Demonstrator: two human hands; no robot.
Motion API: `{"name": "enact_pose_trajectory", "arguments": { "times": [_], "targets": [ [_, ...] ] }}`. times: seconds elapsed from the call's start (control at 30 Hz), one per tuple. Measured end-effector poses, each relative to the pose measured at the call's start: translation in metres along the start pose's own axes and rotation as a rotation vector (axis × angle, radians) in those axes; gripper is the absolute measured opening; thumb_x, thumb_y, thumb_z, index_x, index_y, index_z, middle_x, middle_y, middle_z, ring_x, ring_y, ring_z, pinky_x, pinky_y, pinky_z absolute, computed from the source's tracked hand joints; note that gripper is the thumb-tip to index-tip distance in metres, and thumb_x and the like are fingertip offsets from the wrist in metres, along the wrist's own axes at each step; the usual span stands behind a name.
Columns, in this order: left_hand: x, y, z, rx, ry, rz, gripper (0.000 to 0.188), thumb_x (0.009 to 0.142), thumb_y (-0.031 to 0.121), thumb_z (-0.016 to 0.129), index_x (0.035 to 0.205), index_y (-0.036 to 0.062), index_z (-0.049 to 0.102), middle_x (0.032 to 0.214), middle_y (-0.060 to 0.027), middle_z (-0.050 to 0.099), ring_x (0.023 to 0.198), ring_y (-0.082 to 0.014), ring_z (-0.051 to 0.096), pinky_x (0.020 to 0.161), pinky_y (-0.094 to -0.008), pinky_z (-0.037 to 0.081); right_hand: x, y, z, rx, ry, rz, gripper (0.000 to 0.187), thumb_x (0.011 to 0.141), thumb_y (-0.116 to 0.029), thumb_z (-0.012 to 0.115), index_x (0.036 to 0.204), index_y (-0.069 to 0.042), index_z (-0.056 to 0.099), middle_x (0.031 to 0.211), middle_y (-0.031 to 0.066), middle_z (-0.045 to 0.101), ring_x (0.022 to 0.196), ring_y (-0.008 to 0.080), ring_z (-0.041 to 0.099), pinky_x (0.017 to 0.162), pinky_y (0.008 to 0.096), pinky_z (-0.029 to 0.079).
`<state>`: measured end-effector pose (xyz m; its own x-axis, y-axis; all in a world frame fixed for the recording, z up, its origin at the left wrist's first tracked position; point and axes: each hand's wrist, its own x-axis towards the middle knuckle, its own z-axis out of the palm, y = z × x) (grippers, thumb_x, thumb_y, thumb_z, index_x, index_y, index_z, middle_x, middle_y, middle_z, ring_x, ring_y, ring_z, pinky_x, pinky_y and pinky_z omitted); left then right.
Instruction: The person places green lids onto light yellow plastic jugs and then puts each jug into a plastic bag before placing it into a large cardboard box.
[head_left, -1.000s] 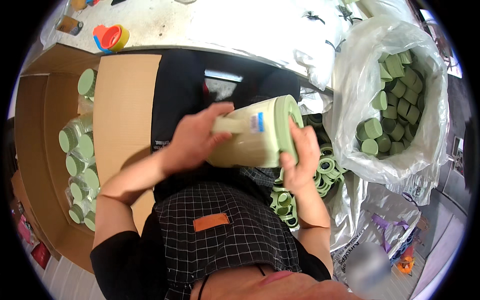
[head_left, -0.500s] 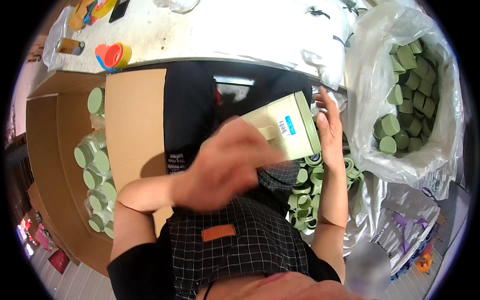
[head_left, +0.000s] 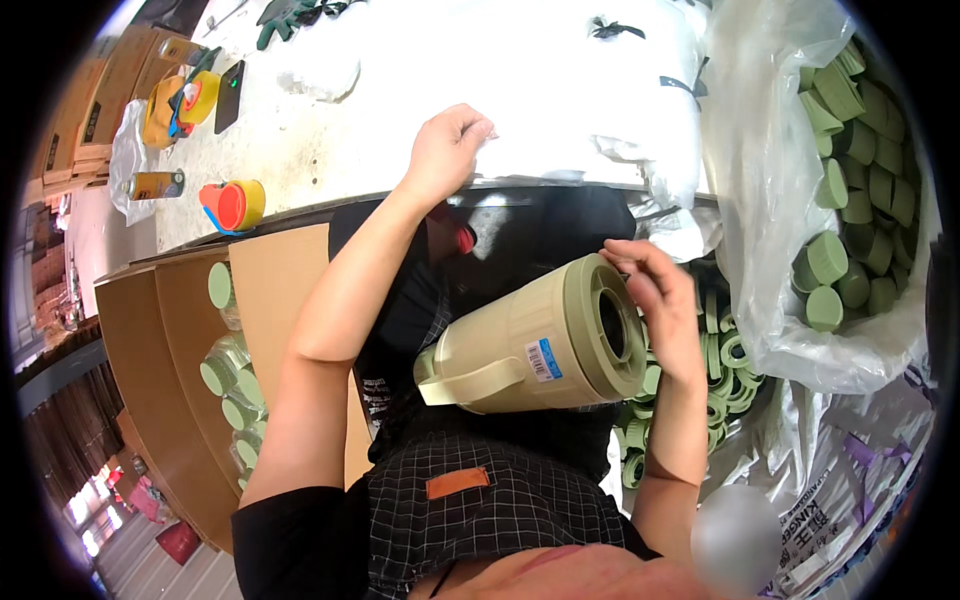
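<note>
A pale green pitcher (head_left: 500, 335) lies tilted across my lap, its handle and a blue-and-white label facing up. Its darker green end, with a round dark opening, points right. My right hand (head_left: 665, 305) holds it at that end, fingers and thumb at the rim. My left hand (head_left: 450, 155) is above the near edge of the white table (head_left: 400, 110), fingers curled together. A small pale bit shows at its fingertips, too unclear to name.
At left, a cardboard box (head_left: 165, 370) holds green-lidded clear containers (head_left: 225, 370). A plastic-lined bag (head_left: 765, 290) of green cylindrical parts (head_left: 825, 260) stands right, with green rings (head_left: 735, 350) below. Tape rolls (head_left: 235, 205), a can (head_left: 155, 185) and a phone (head_left: 230, 97) lie on the table.
My left hand has moved from over the pitcher up to the table edge. The pitcher has turned, so its dark opening now shows. My right hand has come onto its rim.
</note>
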<state>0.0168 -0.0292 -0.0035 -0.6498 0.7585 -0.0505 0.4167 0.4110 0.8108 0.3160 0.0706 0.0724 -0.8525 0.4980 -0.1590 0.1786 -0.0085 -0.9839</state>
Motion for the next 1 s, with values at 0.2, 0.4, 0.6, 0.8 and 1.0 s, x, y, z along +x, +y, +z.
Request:
{"name": "enact_pose_trajectory", "arguments": {
  "times": [0.2, 0.4, 0.6, 0.8, 1.0],
  "targets": [
    [-0.009, 0.042, 0.003, -0.322, -0.121, 0.151, 0.015, 0.096, 0.009, 0.055, 0.096, 0.0002, 0.066, 0.09, -0.0066, 0.066, 0.088, -0.0171, 0.063, 0.081, -0.0324, 0.05, 0.065, 0.008, 0.025, 0.064, 0.269, -0.049, 0.022, 0.089, -0.015, 0.069, 0.105, 0.0, 0.066, 0.097, 0.007, 0.068, 0.086, 0.0165, 0.061, 0.086, 0.031, 0.049],
    [-0.059, 0.103, -0.01, -0.64, -0.205, 0.457, 0.014, 0.091, -0.004, 0.056, 0.099, -0.003, 0.068, 0.094, -0.01, 0.071, 0.095, -0.0186, 0.068, 0.089, -0.0317, 0.053, 0.056, -0.001, 0.016, 0.335, 0.33, -0.138, 0.018, 0.09, -0.015, 0.071, 0.099, 0.001, 0.068, 0.088, 0.0003, 0.069, 0.079, 0.0087, 0.059, 0.076, 0.0261, 0.049],
    [-0.077, 0.098, 0.002, -1.243, -0.291, 0.223, 0.026, 0.104, 0.021, 0.05, 0.098, -0.0022, 0.059, 0.079, -0.0029, 0.061, 0.074, -0.0158, 0.059, 0.072, -0.0267, 0.049, 0.047, 0.04, -0.007, -0.065, 0.563, -0.23, 0.006, 0.088, -0.002, 0.07, 0.085, -0.003, 0.065, 0.083, 0.0028, 0.067, 0.075, 0.0086, 0.059, 0.066, 0.0229, 0.048],
    [-0.06, 0.035, 0.003, -0.078, -0.242, 0.136, 0.019, 0.081, -0.002, 0.064, 0.097, 0.0037, 0.056, 0.08, -0.002, 0.056, 0.076, -0.0125, 0.053, 0.07, -0.0272, 0.045, 0.033, 0.089, -0.024, 1.111, 0.837, 0.185, 0.008, 0.097, -0.009, 0.057, 0.098, -0.001, 0.058, 0.088, 0.0087, 0.063, 0.072, 0.0171, 0.061, 0.063, 0.0288, 0.055],
    [-0.149, 0.108, -0.036, -0.134, -0.113, 0.388, 0.053, 0.069, 0.009, 0.078, 0.115, 0.0008, 0.054, 0.092, -0.0107, 0.056, 0.071, -0.0194, 0.055, 0.063, -0.0306, 0.048, -0.081, 0.092, 0.081, 0.061, 0.767, -0.455, 0.028, 0.101, -0.025, 0.05, 0.11, 0.001, 0.051, 0.103, 0.0082, 0.052, 0.094, 0.0179, 0.051, 0.085, 0.0343, 0.044]
  ]
}}
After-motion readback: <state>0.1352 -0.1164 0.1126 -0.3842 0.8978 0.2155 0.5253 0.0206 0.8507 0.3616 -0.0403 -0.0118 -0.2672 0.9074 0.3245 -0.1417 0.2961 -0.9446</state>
